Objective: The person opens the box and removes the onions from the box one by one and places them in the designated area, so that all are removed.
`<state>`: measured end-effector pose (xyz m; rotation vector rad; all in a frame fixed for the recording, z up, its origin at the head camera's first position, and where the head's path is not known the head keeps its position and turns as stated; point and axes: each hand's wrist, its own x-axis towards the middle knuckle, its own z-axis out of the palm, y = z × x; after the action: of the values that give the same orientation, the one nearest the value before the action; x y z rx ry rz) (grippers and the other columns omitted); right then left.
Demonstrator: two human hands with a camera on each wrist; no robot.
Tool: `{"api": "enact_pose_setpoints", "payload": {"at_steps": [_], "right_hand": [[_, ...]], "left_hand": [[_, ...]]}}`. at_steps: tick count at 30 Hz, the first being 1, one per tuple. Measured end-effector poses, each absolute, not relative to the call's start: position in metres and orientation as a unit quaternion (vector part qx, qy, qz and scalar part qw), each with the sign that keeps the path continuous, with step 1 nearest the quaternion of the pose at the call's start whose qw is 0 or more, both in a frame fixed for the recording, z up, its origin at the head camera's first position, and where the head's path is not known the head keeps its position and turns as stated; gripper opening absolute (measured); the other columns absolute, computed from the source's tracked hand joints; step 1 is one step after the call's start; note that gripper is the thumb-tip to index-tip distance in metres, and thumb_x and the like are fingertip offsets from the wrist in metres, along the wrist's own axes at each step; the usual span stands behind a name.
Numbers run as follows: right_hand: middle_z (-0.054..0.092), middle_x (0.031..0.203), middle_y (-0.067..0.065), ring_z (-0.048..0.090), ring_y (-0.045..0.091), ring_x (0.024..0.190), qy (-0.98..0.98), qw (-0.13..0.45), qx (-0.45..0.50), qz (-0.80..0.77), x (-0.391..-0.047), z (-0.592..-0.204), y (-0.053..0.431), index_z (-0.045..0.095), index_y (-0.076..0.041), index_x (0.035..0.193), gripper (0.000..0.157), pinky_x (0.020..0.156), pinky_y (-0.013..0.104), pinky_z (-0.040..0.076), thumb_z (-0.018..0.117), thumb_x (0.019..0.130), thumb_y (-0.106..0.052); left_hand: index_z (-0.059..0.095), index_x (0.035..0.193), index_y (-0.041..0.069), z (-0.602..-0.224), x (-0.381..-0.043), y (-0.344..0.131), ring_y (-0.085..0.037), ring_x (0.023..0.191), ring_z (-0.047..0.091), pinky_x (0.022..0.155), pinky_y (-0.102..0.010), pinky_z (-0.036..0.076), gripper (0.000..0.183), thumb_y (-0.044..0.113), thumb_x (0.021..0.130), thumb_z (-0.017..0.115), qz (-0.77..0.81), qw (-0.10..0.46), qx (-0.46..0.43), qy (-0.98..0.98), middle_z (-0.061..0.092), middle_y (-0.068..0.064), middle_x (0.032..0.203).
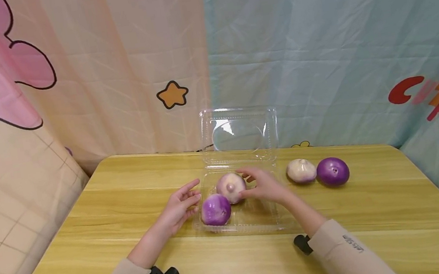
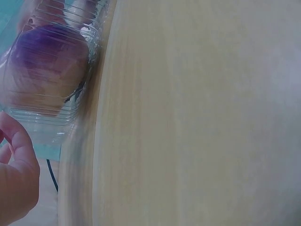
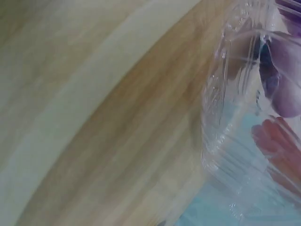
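Through the clear clamshell container (image 3: 210, 125), the right fingers (image 3: 272, 140) are blurred and cut by the right wrist view's edge; whether they touch the pale onion (image 1: 229, 188) beside them is unclear. The left wrist view crops the left fingers (image 2: 21, 142) and blurs the purple onion (image 2: 51, 66) above them.

Bright head view, glare on clear lid (image 1: 239, 135), wrist views hazy, perhaps defocused
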<state>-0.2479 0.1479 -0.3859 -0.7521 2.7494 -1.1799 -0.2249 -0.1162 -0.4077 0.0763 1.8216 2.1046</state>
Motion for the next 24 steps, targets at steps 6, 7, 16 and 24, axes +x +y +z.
{"api": "enact_pose_setpoints", "payload": {"at_steps": [6, 7, 16, 24], "right_hand": [[0.058, 0.116, 0.019, 0.06, 0.031, 0.098, 0.889, 0.024, -0.242, -0.388, -0.249, -0.391, 0.143, 0.047, 0.0, 0.132, 0.069, 0.083, 0.039, 0.051, 0.079, 0.074, -0.018], [0.058, 0.116, 0.02, 0.06, 0.031, 0.097, 0.888, 0.023, -0.242, -0.391, -0.249, -0.391, 0.142, 0.047, 0.001, 0.132, 0.069, 0.082, 0.039, 0.052, 0.079, 0.074, -0.017], [0.058, 0.119, 0.018, 0.06, 0.028, 0.095, 0.891, 0.032, -0.223, -0.394, -0.249, -0.393, 0.137, 0.047, -0.001, 0.133, 0.07, 0.08, 0.035, 0.052, 0.079, 0.073, -0.016], [0.058, 0.119, 0.017, 0.059, 0.027, 0.099, 0.889, 0.038, -0.202, -0.409, -0.248, -0.397, 0.134, 0.047, -0.003, 0.134, 0.072, 0.079, 0.031, 0.053, 0.08, 0.072, -0.015]], "left_hand": [[0.031, 0.144, 0.003, -0.408, -0.225, -0.117, -0.006, 0.075, 0.048, 0.063, -0.014, 0.046, 0.053, 0.0, 0.094, 0.049, 0.744, 0.179, 0.029, 0.643, 0.047, -0.005, 0.102], [0.031, 0.144, 0.003, -0.409, -0.225, -0.117, -0.006, 0.075, 0.048, 0.063, -0.014, 0.046, 0.053, 0.0, 0.094, 0.049, 0.744, 0.179, 0.03, 0.643, 0.047, -0.004, 0.101], [0.032, 0.144, 0.003, -0.409, -0.225, -0.117, -0.006, 0.074, 0.048, 0.063, -0.014, 0.046, 0.053, 0.0, 0.094, 0.049, 0.744, 0.178, 0.028, 0.644, 0.046, -0.003, 0.099], [0.032, 0.144, 0.004, -0.409, -0.226, -0.116, -0.007, 0.075, 0.048, 0.063, -0.015, 0.046, 0.053, 0.0, 0.094, 0.049, 0.743, 0.178, 0.024, 0.644, 0.046, -0.003, 0.1]]}}
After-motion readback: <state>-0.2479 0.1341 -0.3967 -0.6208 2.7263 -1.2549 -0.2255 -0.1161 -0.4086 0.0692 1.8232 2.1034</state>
